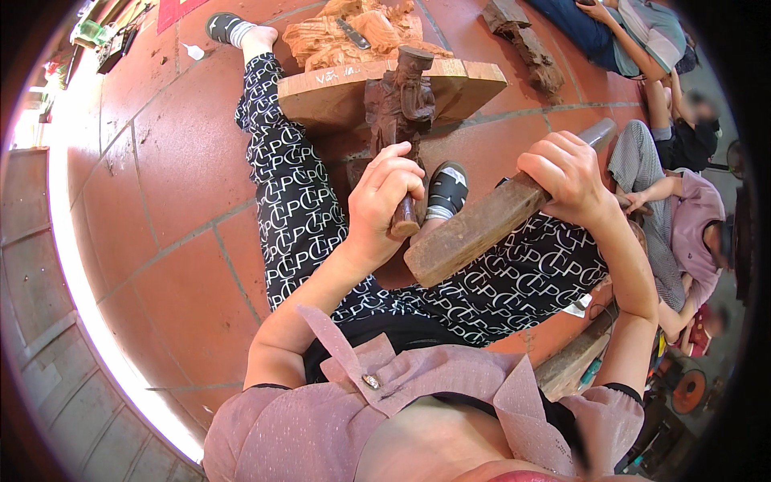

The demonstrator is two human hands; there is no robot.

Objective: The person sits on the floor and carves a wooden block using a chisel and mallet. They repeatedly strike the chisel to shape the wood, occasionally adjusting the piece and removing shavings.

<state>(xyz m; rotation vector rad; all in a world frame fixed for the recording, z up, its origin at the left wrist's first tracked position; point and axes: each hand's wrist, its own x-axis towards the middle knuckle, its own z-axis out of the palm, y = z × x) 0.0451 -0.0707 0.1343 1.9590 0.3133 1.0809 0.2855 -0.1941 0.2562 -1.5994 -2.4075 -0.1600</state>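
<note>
My left hand (387,189) is closed around the wooden handle of a chisel (404,222). The handle's butt end points back toward me, and the blade is hidden behind my fingers, on the side toward a dark wood carving (393,108). That carving leans against the edge of a thick wooden slab (321,100). To the right, my right hand (566,177) grips a long wooden mallet (474,233). Its blocky head slants down to the left, a short distance from the chisel's butt, with a visible gap. The mallet's narrower end (598,134) sticks out beyond my fist.
A pale orange wood carving (353,32) sits behind the slab with a dark tool (352,34) on it. Rough dark wood (526,52) lies on the red tiles (173,209). My patterned legs spread around the work. Several people sit at right, near an orange fan (689,391).
</note>
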